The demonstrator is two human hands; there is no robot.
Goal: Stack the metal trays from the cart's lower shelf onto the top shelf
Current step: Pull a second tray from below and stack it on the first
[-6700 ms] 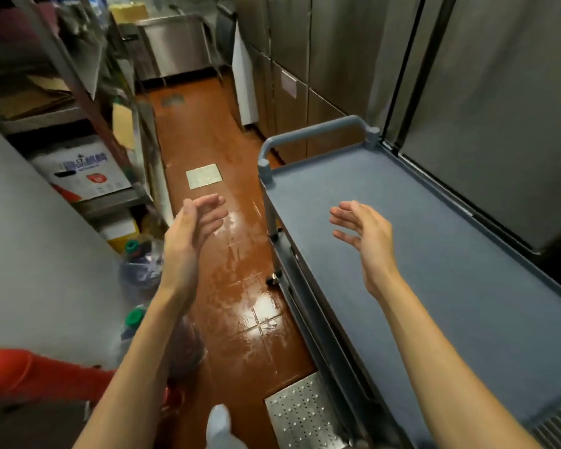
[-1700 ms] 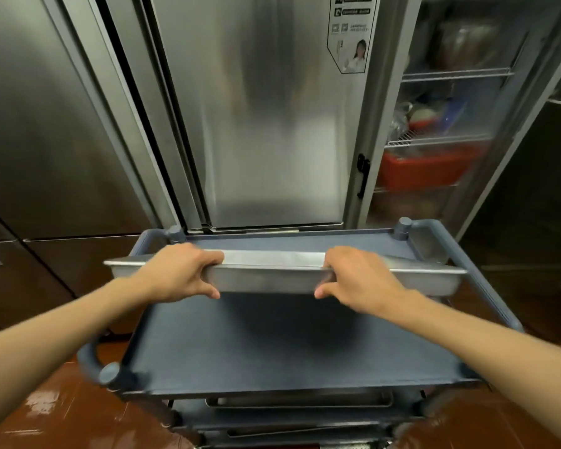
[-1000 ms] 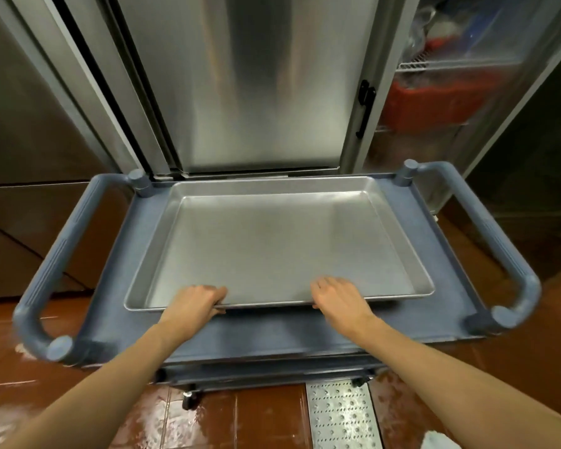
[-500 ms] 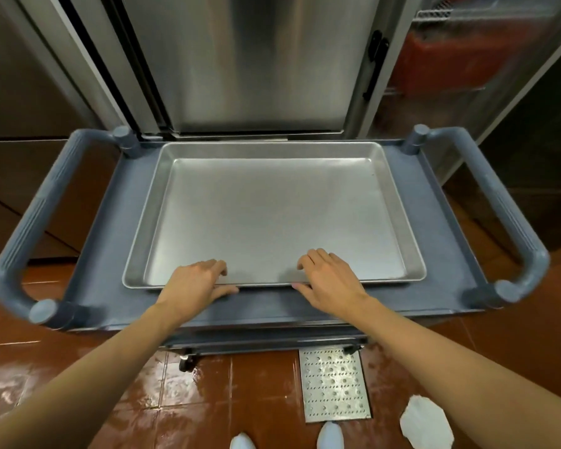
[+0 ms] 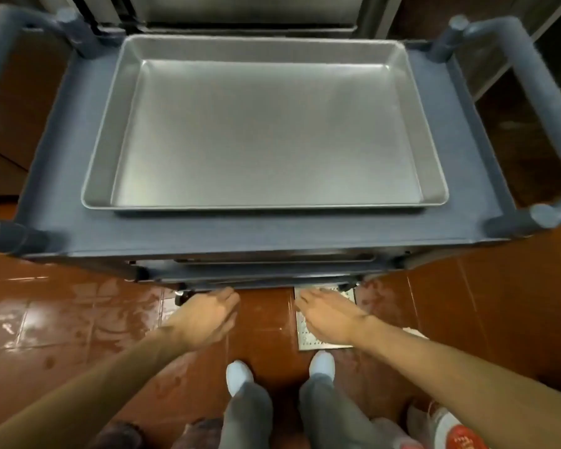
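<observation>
Wet, glossy red floor tiles (image 5: 78,319) fill the lower half of the frame, and a perforated metal drain plate (image 5: 324,338) lies in them just under the right hand. Above that stands the grey cart (image 5: 272,231), its top shelf carrying one metal tray (image 5: 266,124) that sits flat and roughly centred, its far edge close to the steel cabinet doors (image 5: 240,11) at the top of the frame.

Below the top shelf's front lip, the rims of more trays (image 5: 272,259) show as thin bright lines on the lower shelf. Both hands reach toward that level at lower centre: the left hand (image 5: 204,315) with fingers loosely curled and empty, the right hand (image 5: 329,314) flat with fingers extended, also holding nothing. Neither is touching a tray yet, as far as the view shows.

The main risks, as I judge them:
- The floor looks slick; bending and pulling here could let a white shoe (image 5: 238,377) slide, or the cart roll away on its casters.
- The lower trays sit tucked under the lip, so a tray drawn out at an angle may catch on the shelf above and jerk free.
- An uneven two-handed grip could tip a tray.
- Setting the next tray down crooked could leave it jammed or rocking in the one already on top.
</observation>
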